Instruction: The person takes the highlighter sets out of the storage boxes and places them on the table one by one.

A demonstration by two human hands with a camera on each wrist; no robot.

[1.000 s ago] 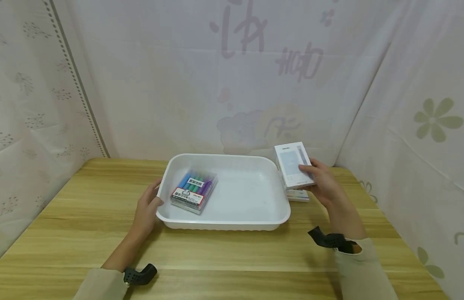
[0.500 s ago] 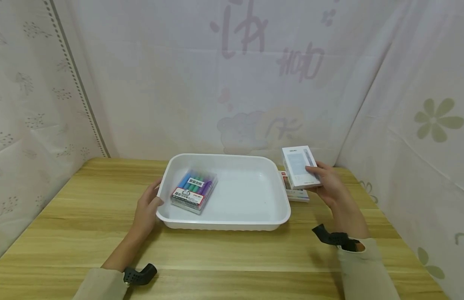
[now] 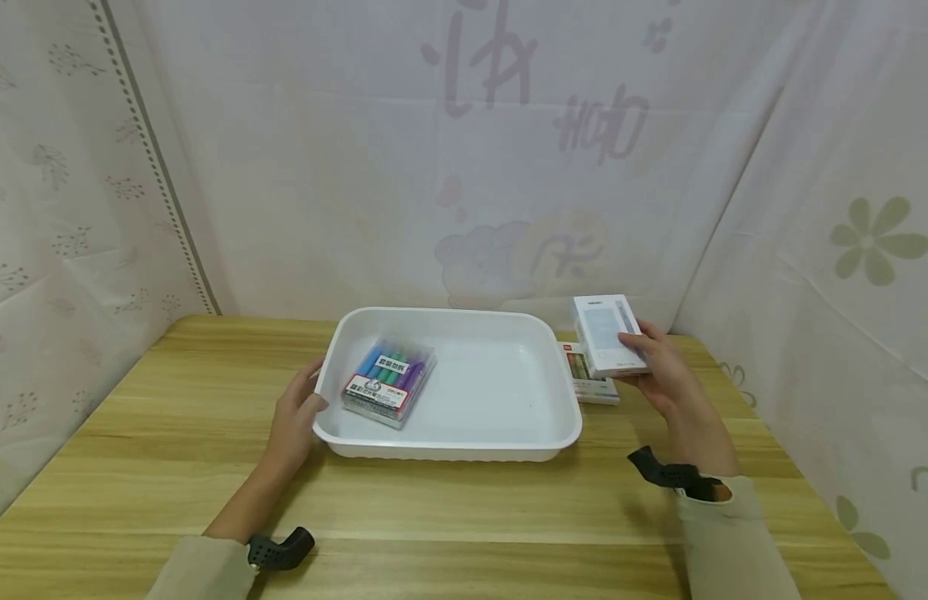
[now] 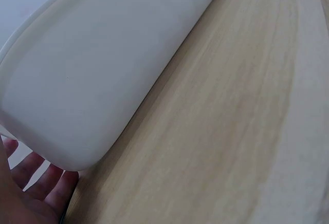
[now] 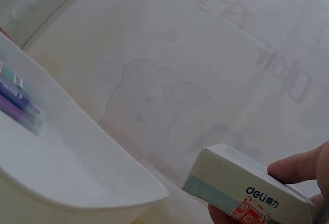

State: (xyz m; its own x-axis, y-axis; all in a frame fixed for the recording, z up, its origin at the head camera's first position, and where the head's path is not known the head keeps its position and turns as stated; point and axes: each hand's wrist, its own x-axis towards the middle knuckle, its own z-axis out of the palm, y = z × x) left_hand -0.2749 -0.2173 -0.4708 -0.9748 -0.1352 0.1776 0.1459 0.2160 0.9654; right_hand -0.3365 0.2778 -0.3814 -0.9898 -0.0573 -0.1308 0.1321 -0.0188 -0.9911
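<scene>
A white plastic tray (image 3: 479, 443) stands on the table, and a clear pack of colored markers (image 3: 388, 379) lies in its left half. My left hand (image 3: 291, 417) grips the tray's left end, thumb at the rim and fingers along the outer wall; the left wrist view shows those fingers (image 4: 43, 183) by the tray's corner. Right of the tray, my right hand (image 3: 662, 367) holds a small white deli box (image 3: 608, 333), thumb on its printed face. Beneath it, a flat box with a colored picture (image 3: 594, 392) lies beside the tray, partly hidden.
The wooden table (image 3: 464, 517) ends at the back against a pale printed curtain (image 3: 403, 167). More curtain hangs along the left and right sides. A black strap mount (image 3: 674, 477) sits on my right wrist, another black mount (image 3: 279, 550) on my left.
My right hand has carried the white box to the right and slightly down, away from the tray's rim, uncovering more of the flat box. Left hand, tray and marker pack have stayed put.
</scene>
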